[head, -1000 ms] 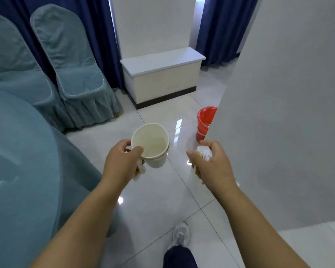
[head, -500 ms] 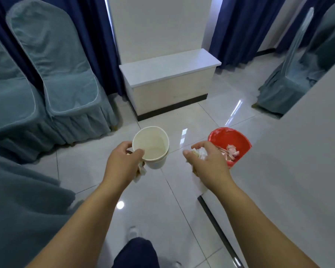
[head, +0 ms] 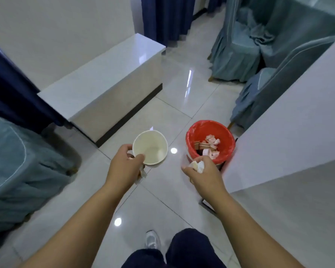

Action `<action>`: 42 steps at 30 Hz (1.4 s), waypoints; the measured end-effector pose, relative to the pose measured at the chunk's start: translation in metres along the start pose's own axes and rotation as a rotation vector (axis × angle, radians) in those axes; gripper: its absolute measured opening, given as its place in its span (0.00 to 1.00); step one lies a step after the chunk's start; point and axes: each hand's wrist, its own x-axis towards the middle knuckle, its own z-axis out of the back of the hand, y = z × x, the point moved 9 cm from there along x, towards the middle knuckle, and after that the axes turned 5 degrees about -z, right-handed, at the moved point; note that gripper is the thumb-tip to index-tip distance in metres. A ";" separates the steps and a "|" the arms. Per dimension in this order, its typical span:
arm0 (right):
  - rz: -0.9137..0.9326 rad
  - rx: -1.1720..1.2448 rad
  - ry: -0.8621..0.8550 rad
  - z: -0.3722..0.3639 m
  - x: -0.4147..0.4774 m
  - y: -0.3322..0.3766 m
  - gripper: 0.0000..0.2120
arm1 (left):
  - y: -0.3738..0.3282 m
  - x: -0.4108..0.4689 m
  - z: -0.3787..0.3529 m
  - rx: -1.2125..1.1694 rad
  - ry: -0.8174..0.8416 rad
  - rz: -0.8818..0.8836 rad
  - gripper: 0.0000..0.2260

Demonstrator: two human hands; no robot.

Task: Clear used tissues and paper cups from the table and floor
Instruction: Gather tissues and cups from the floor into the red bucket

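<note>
The white paper cup [head: 150, 147] is empty and held by its rim in the left hand [head: 124, 167], mouth up, over the tiled floor [head: 97, 192] just left of the red-lined waste bin [head: 190, 138]; a scrap of tissue [head: 142, 174] also hangs below that hand's fingers. The right hand [head: 205, 176] is closed around a crumpled wad of used tissue [head: 198, 166], with what may be a second squashed cup under it, though that is hard to tell. This hand hovers at the bin's near rim, not quite over the opening. Inside the bin lie pinkish tissues and brown cardboard pieces.

The step in hand looks like disposal: carrying collected rubbish to the bin. Next, the right hand likely needs to reach forward over the mouth and let go, then the left swings the cup across to the right and drops it in, tissue included. The bin stands tight against a white cabinet [head: 290, 120], with a low white bench [head: 108, 82] and cloth-covered chairs [head: 246, 45] beyond.
</note>
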 end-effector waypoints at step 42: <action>-0.831 0.454 -0.622 0.099 0.423 -0.192 0.31 | -0.005 0.424 -0.523 0.645 0.966 -0.020 0.14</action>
